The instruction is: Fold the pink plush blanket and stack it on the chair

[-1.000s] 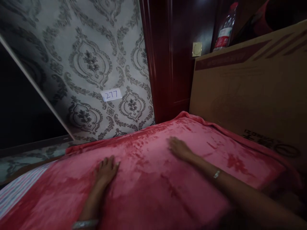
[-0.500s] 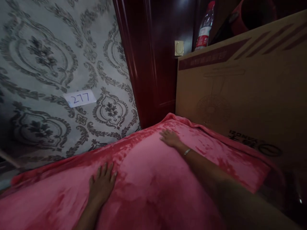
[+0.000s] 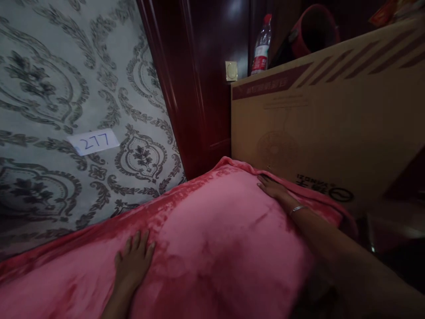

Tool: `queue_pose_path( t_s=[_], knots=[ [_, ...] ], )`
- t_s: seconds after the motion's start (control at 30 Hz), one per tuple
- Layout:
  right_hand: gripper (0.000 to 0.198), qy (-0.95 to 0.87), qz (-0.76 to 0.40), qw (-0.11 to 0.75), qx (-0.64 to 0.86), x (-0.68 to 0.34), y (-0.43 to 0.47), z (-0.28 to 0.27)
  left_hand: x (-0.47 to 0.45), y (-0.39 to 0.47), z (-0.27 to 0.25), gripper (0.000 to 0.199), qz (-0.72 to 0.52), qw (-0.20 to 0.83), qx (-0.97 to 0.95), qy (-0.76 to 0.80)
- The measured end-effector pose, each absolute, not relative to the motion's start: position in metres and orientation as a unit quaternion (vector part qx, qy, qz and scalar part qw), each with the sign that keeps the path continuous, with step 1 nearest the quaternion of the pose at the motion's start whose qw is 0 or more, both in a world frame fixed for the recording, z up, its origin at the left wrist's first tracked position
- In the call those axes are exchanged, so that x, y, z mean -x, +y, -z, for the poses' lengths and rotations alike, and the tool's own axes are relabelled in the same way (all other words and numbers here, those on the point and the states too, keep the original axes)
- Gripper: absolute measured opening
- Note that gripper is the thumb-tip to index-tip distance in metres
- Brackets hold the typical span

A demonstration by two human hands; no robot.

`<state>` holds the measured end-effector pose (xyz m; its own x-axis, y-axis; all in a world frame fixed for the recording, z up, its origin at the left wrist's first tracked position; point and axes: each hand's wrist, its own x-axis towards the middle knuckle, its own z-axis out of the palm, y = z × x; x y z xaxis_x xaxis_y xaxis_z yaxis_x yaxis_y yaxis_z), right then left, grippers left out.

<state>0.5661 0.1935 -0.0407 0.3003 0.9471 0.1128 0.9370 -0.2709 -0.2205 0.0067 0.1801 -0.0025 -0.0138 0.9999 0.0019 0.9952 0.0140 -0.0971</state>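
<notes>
A pink and red plush blanket [image 3: 212, 212] spreads over the surface in front of me, lighter pink in the middle with darker red patches. My left hand [image 3: 133, 260] lies flat on its left part, fingers spread. Farther out, my right hand [image 3: 274, 187] rests on the blanket close to its right edge, fingers stretched out and holding nothing. A silver bracelet [image 3: 298, 209] circles the right wrist.
Beyond the blanket's right edge stands a large cardboard box [image 3: 325, 128]. On top are a plastic bottle [image 3: 261, 48] with a red cap and a round red-rimmed object [image 3: 314, 31]. Patterned wallpaper [image 3: 109, 75] bears a paper marked 277 [image 3: 93, 141], beside a dark red wooden panel [image 3: 202, 88].
My right hand has slid rightward over the blanket to near its right edge, leaving smoother light pink behind. The left hand stays on the same part. The view has turned to the right.
</notes>
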Motion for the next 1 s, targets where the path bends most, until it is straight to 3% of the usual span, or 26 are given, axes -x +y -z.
queue_pose_path(
  t_s=[0.3,0.7,1.0],
  knots=[
    [0.062,-0.516,0.004,0.118,0.848,-0.571,0.097,0.045,-0.005,0.180,0.000,0.059,0.020,0.018,0.717,-0.697],
    [0.059,-0.494,0.023,0.094,0.864,-0.544,0.047,0.044,-0.009,0.160,-0.016,0.056,0.063,0.050,0.732,-0.677],
    [0.061,-0.701,0.019,0.141,0.698,-0.433,0.061,0.036,-0.013,0.169,-0.004,0.053,0.070,0.083,0.796,-0.596]
  ],
)
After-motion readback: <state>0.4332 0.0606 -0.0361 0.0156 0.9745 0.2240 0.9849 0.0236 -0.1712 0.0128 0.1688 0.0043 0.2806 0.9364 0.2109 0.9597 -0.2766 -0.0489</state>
